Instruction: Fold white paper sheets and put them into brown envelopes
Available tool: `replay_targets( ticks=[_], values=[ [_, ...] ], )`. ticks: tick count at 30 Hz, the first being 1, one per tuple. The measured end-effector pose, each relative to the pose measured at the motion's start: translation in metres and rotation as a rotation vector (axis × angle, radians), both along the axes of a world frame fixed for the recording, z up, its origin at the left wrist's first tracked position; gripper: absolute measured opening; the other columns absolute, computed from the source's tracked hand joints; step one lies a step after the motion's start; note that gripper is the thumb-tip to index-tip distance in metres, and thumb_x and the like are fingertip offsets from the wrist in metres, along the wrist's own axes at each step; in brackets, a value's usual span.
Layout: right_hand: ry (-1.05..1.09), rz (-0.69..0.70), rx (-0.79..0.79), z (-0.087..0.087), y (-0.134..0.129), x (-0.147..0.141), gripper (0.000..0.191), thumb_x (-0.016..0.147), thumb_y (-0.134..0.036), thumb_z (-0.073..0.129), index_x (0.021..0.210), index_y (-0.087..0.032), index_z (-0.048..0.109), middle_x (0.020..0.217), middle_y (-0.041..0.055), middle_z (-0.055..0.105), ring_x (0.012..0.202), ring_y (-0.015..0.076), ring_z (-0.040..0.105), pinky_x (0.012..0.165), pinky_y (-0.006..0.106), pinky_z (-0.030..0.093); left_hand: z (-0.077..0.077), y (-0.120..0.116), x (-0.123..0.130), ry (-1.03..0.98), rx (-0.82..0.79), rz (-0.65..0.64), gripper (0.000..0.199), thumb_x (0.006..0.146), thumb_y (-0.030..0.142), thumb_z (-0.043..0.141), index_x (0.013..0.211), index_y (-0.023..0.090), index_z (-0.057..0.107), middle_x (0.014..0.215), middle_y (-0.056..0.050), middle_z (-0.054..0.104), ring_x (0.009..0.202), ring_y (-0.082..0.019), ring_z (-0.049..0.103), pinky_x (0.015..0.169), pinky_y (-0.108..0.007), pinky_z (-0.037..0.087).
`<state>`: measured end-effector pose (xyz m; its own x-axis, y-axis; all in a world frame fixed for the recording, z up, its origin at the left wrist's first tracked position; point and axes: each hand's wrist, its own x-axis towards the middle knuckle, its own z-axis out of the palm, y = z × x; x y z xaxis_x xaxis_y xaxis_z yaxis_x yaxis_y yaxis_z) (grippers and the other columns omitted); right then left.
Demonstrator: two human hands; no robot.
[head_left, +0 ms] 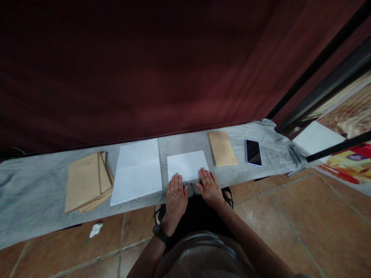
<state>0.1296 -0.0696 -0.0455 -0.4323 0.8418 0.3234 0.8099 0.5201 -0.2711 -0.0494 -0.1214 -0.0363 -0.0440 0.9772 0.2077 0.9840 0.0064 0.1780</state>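
A small white sheet (187, 164), perhaps folded, lies on the grey cloth in front of me. My left hand (176, 195) rests flat at its near left corner, fingers stretched out. At the near right corner lies my right hand (210, 186), its fingers also extended and touching the edge. Neither hand grips anything. Left of the small sheet is a larger white sheet or stack of paper (137, 172). To the right sits a brown envelope or stack of envelopes (222, 149).
Fanned brown envelopes (85, 179) lie at the left of the cloth-covered surface (34, 193). A phone (253, 153) lies on the right. Dark red fabric (174, 77) hangs behind, and dark bars (319, 58) cross the right side. Crumpled white paper (96, 229) is on the tiled floor.
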Motion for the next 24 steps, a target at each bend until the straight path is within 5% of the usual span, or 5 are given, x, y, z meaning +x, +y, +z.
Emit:
replay_targets(
  ticks=[7,11,24],
  values=[
    [0.057,0.053,-0.106,0.03,0.039,-0.035,0.054,0.108,-0.037,0.026,0.154,-0.012,0.04,0.16,0.0112,0.039,0.149,0.0238,0.034,0.122,0.046,0.031,0.013,0.057,0.002,-0.033,-0.052,-0.121,0.056,0.102,0.024,0.029,0.154,0.006,0.034,0.161,-0.017,0.037,0.153,-0.025,0.025,0.125,-0.046,0.026],
    [0.011,0.061,-0.119,0.025,0.063,-0.053,0.052,0.108,-0.036,0.028,0.152,-0.011,0.043,0.157,0.0121,0.042,0.148,0.0245,0.036,0.123,0.047,0.028,0.005,0.088,0.003,-0.006,-0.143,-0.145,0.058,0.1,0.02,0.031,0.156,0.006,0.032,0.164,-0.016,0.029,0.154,-0.026,0.02,0.125,-0.047,0.024],
    [-0.022,-0.088,0.002,-0.009,0.073,-0.024,0.061,0.107,-0.042,0.032,0.156,-0.006,0.033,0.158,0.0201,0.038,0.148,0.0291,0.037,0.12,0.05,0.03,-0.015,0.091,-0.026,-0.069,0.022,0.109,0.061,0.101,0.03,0.032,0.155,0.003,0.031,0.161,-0.021,0.032,0.153,-0.028,0.026,0.123,-0.051,0.026]
  ],
)
